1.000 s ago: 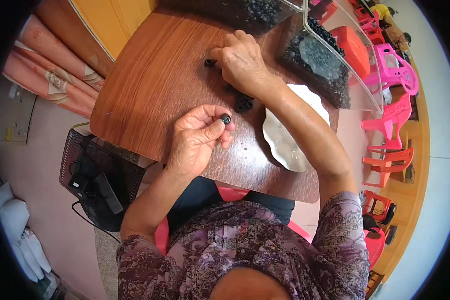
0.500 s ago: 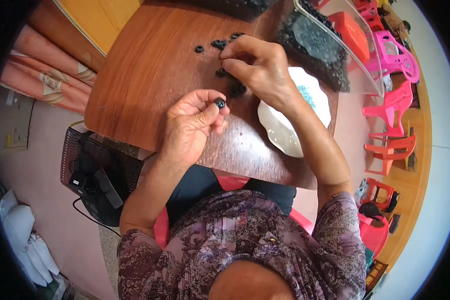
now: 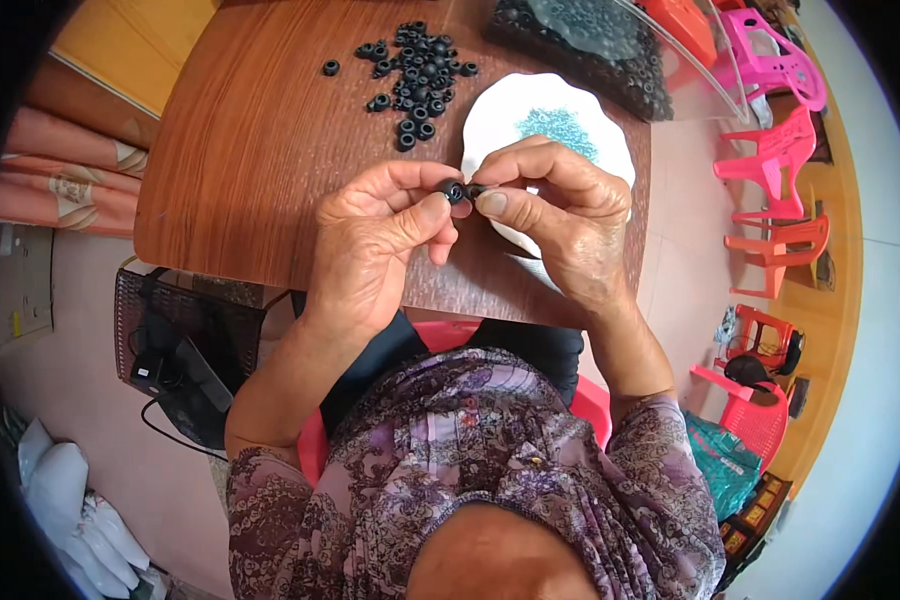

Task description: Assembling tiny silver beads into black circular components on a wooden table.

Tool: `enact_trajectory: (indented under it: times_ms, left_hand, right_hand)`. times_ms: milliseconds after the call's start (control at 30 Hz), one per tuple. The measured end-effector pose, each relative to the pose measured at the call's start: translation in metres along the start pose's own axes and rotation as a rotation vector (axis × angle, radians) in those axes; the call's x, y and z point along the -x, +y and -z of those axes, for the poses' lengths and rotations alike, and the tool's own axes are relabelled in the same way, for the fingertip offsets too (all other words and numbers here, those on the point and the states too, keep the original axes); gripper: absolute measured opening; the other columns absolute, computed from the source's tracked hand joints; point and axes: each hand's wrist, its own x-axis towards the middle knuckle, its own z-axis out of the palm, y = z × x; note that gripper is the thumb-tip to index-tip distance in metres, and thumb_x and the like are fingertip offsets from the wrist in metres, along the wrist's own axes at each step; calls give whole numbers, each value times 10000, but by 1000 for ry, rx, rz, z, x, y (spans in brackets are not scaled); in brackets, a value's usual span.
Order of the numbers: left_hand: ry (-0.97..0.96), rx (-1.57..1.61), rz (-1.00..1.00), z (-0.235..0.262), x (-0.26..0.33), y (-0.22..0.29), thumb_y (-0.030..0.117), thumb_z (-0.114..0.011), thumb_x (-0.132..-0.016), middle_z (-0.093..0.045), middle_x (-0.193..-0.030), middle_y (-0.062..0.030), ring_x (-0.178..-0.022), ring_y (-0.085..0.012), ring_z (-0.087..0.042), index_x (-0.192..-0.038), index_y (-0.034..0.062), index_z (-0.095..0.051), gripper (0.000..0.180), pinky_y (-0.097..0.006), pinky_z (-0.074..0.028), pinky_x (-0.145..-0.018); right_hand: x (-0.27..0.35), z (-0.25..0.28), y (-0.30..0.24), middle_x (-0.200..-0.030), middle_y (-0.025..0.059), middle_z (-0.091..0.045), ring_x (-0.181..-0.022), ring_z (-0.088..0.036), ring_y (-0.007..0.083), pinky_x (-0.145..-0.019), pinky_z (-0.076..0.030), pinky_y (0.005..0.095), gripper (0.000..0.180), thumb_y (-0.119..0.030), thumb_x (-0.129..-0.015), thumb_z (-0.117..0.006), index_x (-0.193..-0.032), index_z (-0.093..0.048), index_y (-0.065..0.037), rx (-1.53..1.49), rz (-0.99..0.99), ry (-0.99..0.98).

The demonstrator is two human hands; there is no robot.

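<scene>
In front of me, over the table's near edge, both hands meet. Between thumb and fingers, my left hand (image 3: 362,240) grips a small round black part (image 3: 453,190) with a hole in its face. My right hand (image 3: 570,220) pinches a second small dark piece (image 3: 476,193) against it; the fingertips hide most of that piece. Farther off on the wooden table (image 3: 235,170) lies a loose pile of black ring-like parts (image 3: 425,85), with one stray part (image 3: 330,68) to its left. Beside the right hand, a white scalloped plate (image 3: 490,105) carries tiny blue-green bits (image 3: 558,132).
A clear plastic bin (image 3: 732,100) with many black parts stands at the table's far right. Pink chairs (image 3: 775,160) line the right side. On the left are a curtain (image 3: 60,195) and a dark basket (image 3: 130,315) with a cable below the table edge.
My right hand has come back from the pile to my left hand, bringing a small dark piece against the held part. The view has shifted, so the whole pile now shows.
</scene>
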Motion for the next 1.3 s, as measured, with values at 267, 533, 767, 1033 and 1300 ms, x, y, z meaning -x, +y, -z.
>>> enact_trajectory:
  times_ms: [267, 533, 767, 1033, 1300]
  left_hand:
    - [4, -70, -56, -14, 2, -9, -18, -625, -815, -627, -824, -80, -649, -102, -561, -982, -60, -605, 174, -207, -455, -565]
    - [35, -117, -103, -20, 5, -13, -18, -628, -812, -629, -820, -76, -653, -94, -560, -983, -63, -601, 179, -196, -454, -568]
    - [46, -39, 11, -29, 11, -10, 18, -604, -842, -618, -801, -76, -655, -99, -558, -1001, -72, -581, 184, -196, -445, -591]
    - [-2, 39, 117, -28, 15, -15, 38, -584, -856, -616, -810, -82, -684, -116, -575, -1023, -85, -561, 208, -218, -460, -652]
    - [70, 39, 141, -42, 22, -12, 27, -588, -839, -636, -882, -92, -784, -122, -595, -974, -73, -593, 168, -228, -460, -759]
  right_hand:
    - [9, 7, -4, -860, 86, -618, -806, -572, 143, -715, -468, 249, 141, 67, -738, -671, -871, -641, 27, 178, 83, 26]
    - [13, 9, -2, -845, 93, -616, -797, -574, 157, -697, -468, 260, 149, 65, -730, -680, -869, -643, 28, 283, 158, 36]
    - [29, 1, -2, -921, 117, -605, -845, -580, 187, -690, -522, 273, 213, 84, -739, -664, -940, -653, 14, 542, 334, 117]
    - [39, -4, 9, -991, 140, -601, -878, -564, 204, -746, -476, 294, 263, 88, -731, -667, -982, -622, 24, 431, 358, 179]
    - [42, -6, 14, -978, 153, -624, -814, -564, 225, -648, -469, 307, 370, 89, -661, -702, -1002, -577, 20, 613, 547, 239]
